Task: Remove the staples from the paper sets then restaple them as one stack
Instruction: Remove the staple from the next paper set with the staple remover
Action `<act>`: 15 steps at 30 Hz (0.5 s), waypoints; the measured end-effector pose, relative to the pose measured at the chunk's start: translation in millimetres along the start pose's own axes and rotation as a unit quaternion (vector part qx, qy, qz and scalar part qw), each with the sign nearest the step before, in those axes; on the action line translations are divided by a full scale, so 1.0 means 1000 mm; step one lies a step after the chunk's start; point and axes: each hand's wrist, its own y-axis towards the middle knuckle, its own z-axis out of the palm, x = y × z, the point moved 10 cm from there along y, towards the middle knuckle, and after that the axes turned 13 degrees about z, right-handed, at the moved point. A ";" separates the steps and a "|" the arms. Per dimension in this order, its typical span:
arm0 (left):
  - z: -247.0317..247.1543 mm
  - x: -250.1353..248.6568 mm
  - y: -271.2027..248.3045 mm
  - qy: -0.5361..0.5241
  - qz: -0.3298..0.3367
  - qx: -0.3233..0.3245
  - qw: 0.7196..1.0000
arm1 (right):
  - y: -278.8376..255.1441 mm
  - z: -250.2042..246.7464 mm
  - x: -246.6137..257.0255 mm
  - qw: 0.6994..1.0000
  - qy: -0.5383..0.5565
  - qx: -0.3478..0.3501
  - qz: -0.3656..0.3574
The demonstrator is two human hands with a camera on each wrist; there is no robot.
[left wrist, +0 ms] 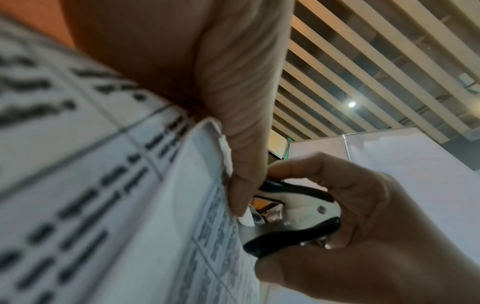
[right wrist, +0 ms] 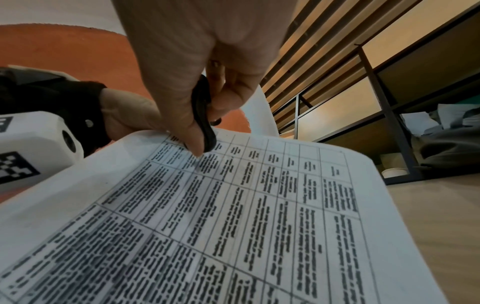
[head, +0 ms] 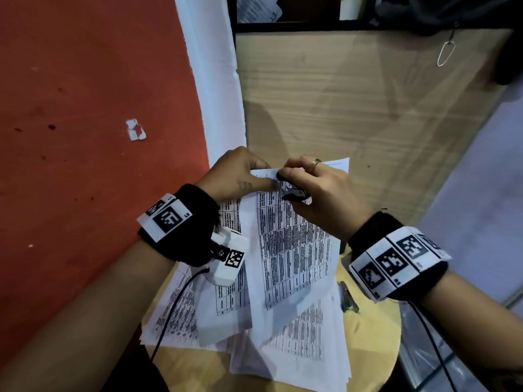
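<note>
On the round surface [head: 376, 329] lie loose printed sheets [head: 300, 349]. Above them a lifted paper set [head: 294, 247], light and floppy, is best held beside its stapled corner. The left hand [head: 240, 176] pinches that corner; the right hand [head: 319, 190] squeezes a staple remover [head: 294, 193] there.

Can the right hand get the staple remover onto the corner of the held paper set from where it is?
Probably yes. The right hand holds the staple remover right at the corner of the paper set, which the left hand pinches; nothing lies between.
</note>
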 end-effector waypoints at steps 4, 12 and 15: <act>0.003 0.001 0.000 -0.004 -0.003 -0.002 1.000 | -0.001 -0.001 0.004 1.000 -0.014 -0.005 -0.005; 0.006 -0.002 -0.002 -0.039 -0.019 0.005 0.999 | -0.002 0.003 0.006 0.999 -0.032 -0.010 -0.022; 0.007 -0.001 -0.004 -0.058 -0.035 0.008 0.998 | -0.001 0.006 0.010 0.998 -0.050 -0.004 -0.028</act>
